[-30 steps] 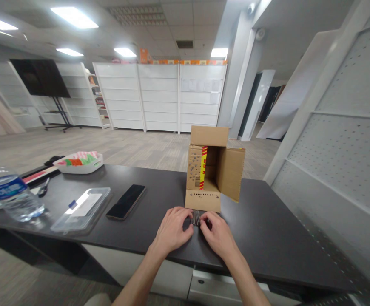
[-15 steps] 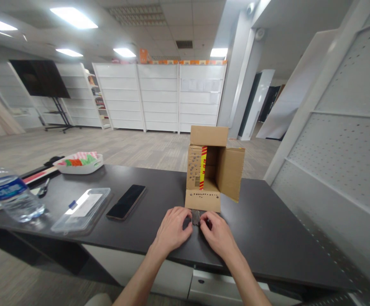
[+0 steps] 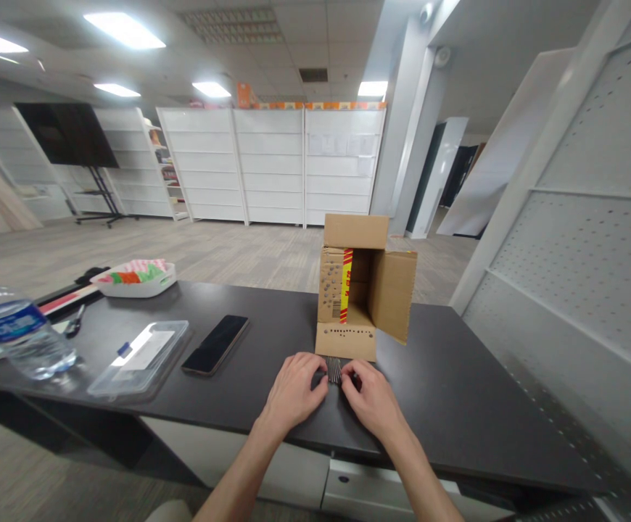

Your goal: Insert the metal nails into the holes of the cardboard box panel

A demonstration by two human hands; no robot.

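On the dark desk lies a small row of thin metal rods (image 3: 334,370), like nails or screws, side by side; which kind I cannot tell. My left hand (image 3: 297,386) touches the row's left side, its fingers curled and thumb drawn in toward the index finger. From the other side, my right hand (image 3: 370,391) is curled the same way, thumb and fingertips at the row's right edge. Just beyond them stands an open cardboard box (image 3: 333,290), its front flap (image 3: 345,346) dotted with small holes and reaching down toward the rods.
Left of my hands are a black phone (image 3: 216,344), a clear plastic case (image 3: 140,360) and a tilted water bottle (image 3: 19,337). A white basket (image 3: 135,288) with colourful contents sits behind. A perforated panel (image 3: 592,239) rises beyond the right edge of the desk (image 3: 468,406).
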